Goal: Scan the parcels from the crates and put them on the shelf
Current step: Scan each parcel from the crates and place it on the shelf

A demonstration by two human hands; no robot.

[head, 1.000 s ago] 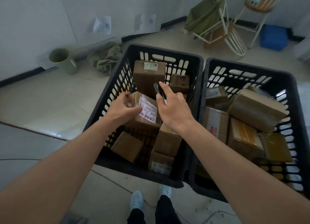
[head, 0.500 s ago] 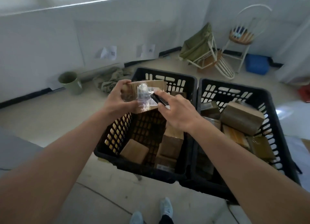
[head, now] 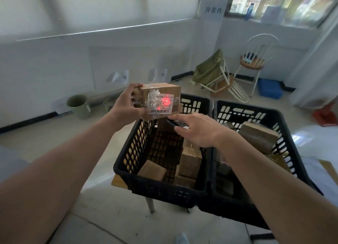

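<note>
1. the left hand [head: 126, 105] curls its fingers and thumb round the left end of a brown parcel [head: 159, 99], held up in the air above the far-left corner of the left crate [head: 161, 187].
2. the right hand [head: 199, 129] grips a dark scanner [head: 176, 123] just below the parcel, index finger stretched along its top.
3. the parcel's white label [head: 161, 105] faces the camera under glossy tape, with a barcode strip along its lower edge; a red scanner glow sits on it. the print is too blurred to read.
4. 2 black slotted crates stand side by side, touching; the right crate [head: 274, 116] holds bigger brown parcels, the left one several small boxes with bare floor showing on its left half.
5. the crates rest on a low stand whose wooden corner [head: 118, 182] juts out at the near left.
6. far off, a wall sign [head: 213, 10] carries 3 chinese characters; 2 small paper slips are stuck low on the wall, unreadable.
7. open floor lies left of the crates, up to a green bucket [head: 78, 105]; white chairs [head: 256, 61] stand far right.
</note>
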